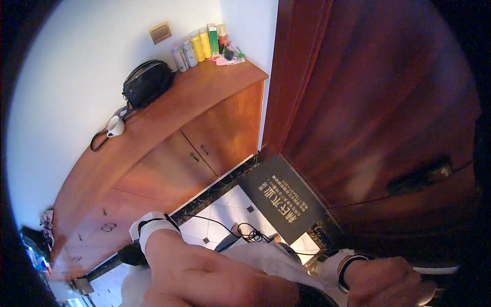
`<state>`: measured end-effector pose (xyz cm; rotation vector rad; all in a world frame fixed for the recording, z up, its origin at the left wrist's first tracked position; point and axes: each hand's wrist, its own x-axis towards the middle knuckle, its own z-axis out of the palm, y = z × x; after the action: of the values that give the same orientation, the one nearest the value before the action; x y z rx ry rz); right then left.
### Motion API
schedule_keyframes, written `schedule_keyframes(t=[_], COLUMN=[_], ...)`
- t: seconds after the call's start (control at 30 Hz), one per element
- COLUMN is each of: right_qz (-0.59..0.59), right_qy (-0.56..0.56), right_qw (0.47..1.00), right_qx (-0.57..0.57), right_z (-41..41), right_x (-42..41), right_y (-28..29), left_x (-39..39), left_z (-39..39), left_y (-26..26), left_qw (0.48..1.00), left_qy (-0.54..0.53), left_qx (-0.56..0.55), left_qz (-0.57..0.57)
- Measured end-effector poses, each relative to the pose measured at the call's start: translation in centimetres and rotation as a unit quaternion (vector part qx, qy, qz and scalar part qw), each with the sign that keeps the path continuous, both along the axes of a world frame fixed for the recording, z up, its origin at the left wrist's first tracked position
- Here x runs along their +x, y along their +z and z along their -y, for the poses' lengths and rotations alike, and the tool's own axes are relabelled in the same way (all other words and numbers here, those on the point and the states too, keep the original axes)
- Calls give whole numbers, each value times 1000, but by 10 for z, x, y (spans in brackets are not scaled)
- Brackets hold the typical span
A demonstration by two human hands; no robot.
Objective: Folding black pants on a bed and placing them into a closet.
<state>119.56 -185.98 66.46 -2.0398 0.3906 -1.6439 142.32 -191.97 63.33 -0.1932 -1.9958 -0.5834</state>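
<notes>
My left hand (215, 268) is large and close to the camera at the bottom centre, seen from its back; its fingertips are hidden, so what it holds cannot be told. At the lower right is my right hand (387, 282), with its fingers curled and a dark band at the wrist. Whether something is inside it does not show. White cuffs end at both wrists. Below and between the hands hangs a bundled black cord (253, 233), in front of light clothing (257, 255).
A long wooden cabinet (215, 92) bears a black bag (149, 83), a white cup (115, 126), several spray cans and bottles (196, 46) and a green-and-white box (213, 40). A dark red wooden door (376, 107) stands at the right, beside a grey doormat (284, 199) bearing writing.
</notes>
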Motion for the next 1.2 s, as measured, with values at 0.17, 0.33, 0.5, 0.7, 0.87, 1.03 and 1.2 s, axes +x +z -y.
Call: schedule_keyframes(t=[0.17,0.33,0.5,0.7,0.87,1.03,1.2], right_qz=[0,26,34,-48,-50,33,109], right_qy=[-15,-47,-65,-15,-15,-86,-165], right_qw=[1000,998,997,998,997,995,977], right_qx=[1,-14,-30,48,54,23,85], right_z=[9,4,6,11,10,3,-6], right_x=[4,12,13,-4,-10,10,20], right_y=[5,1,-1,12,16,9,10], left_x=[-4,-2,1,-4,-17,-23,-12], left_z=[8,13,15,19,23,24,17], left_y=[0,-2,-8,-8,-4,-4,-6], left_qw=[1000,1000,999,999,997,998,998], left_qy=[-19,-25,-39,-52,-67,-66,-58], left_qx=[3,-7,0,15,30,15,25], left_qz=[-1,0,-7,-3,-6,-4,-2])
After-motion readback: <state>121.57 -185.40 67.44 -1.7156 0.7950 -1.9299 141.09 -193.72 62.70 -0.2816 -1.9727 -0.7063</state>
